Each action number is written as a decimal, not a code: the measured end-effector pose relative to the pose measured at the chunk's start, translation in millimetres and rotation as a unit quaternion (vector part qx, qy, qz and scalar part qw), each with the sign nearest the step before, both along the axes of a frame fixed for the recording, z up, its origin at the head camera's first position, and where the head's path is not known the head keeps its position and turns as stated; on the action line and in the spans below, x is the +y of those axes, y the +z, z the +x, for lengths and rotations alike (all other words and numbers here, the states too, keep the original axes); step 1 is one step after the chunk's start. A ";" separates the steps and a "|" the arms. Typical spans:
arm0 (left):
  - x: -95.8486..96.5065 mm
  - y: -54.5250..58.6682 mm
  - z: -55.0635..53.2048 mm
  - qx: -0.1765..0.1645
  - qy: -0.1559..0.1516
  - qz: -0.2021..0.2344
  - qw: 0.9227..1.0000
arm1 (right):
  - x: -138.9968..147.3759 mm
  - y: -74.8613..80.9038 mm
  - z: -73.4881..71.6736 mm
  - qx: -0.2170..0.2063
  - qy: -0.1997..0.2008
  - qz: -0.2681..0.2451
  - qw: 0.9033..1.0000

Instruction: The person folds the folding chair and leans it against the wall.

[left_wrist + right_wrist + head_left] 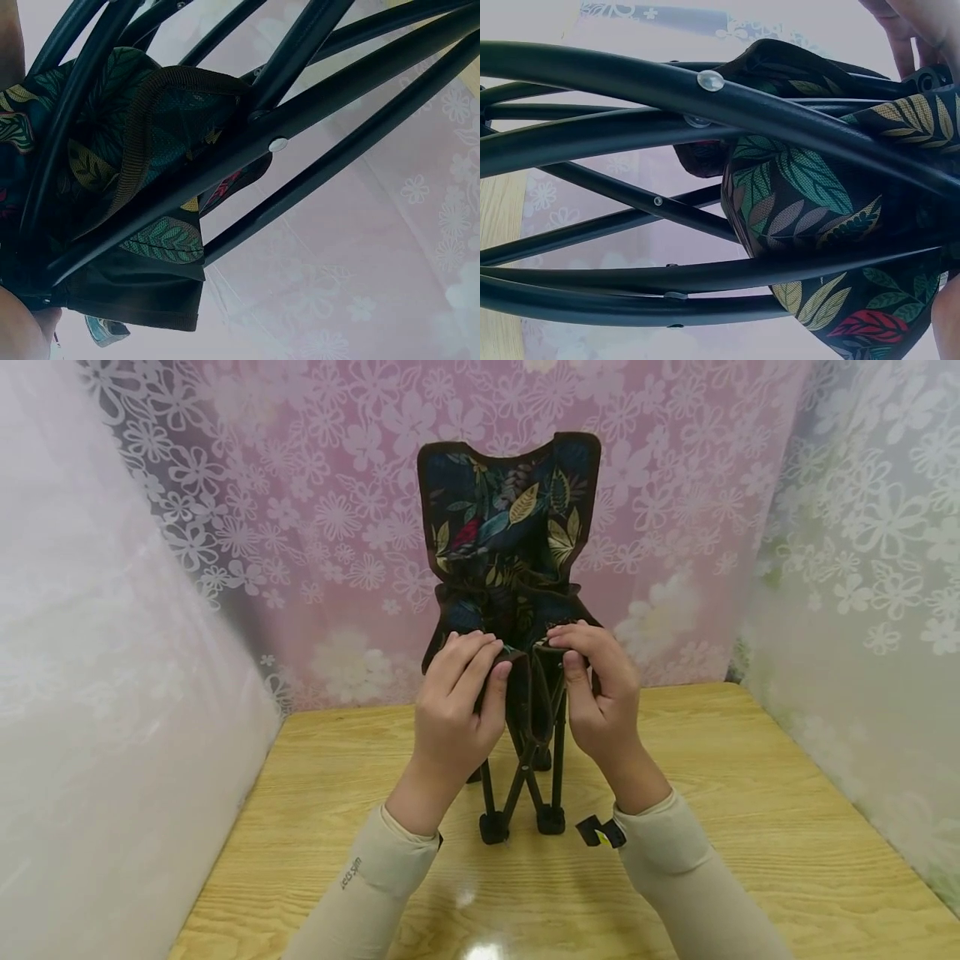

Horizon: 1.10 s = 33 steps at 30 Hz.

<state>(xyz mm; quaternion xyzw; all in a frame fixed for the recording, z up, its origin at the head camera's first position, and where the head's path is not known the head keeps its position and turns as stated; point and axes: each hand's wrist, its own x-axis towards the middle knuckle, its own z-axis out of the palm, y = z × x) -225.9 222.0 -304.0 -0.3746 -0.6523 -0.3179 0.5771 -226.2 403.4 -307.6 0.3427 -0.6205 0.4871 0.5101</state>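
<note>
A small folding chair (501, 518) with dark, leaf-printed fabric stands upright on the table, its backrest away from me. Its seat (528, 697) sags in a fold between the two front corners. My left hand (453, 706) grips the left front corner, thumb toward me and fingers over the top. The right front corner is held the same way by my right hand (607, 693). Below them, black crossed legs (524, 768) stand close together, ending in black feet (551, 820). Both wrist views show the crossed tubes (225, 161) with silver rivets (710, 80) beside the printed cloth (802, 180).
The wood-grain table (337, 777) lies under the chair. A pink flowered curtain (322, 527) hangs behind it, with pale sheets (862, 610) along both sides. A black strap end (600, 833) sticks out from my right sleeve, over the table.
</note>
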 end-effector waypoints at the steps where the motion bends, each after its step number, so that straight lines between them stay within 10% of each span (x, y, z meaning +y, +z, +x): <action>1: 0.0 -0.3 0.0 -0.001 0.000 0.001 1.000 | -0.2 -0.4 0.0 -0.001 -0.001 0.000 1.000; 33: 6.4 1.8 -6.1 -0.032 0.022 0.008 0.999 | -13.7 2.7 -5.1 -0.012 -0.052 0.007 0.999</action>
